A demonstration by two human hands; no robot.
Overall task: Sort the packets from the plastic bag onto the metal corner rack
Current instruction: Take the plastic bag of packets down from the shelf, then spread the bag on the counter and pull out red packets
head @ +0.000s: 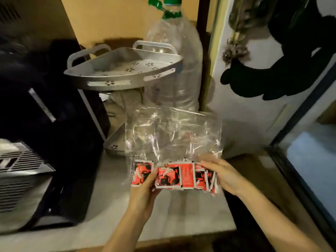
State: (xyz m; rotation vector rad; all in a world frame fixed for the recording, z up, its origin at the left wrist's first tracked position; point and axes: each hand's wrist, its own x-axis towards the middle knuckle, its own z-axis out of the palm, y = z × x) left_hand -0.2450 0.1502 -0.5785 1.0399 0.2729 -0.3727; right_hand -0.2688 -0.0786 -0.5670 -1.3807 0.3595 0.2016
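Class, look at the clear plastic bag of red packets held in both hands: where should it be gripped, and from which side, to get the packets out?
Grip the plastic bag at its weighted bottom edge, from the sides, as the left hand and right hand do now. The red packets lie bunched there, giving something firm to pinch; the upper film is limp and empty. Its mouth seems to point towards the metal corner rack.

I'm looking at a cramped home kitchen corner: beyond my grip a metal corner rack (125,70) stands on the counter (190,211), a big empty water bottle (174,57) beside it, a dark appliance (45,113) off left.
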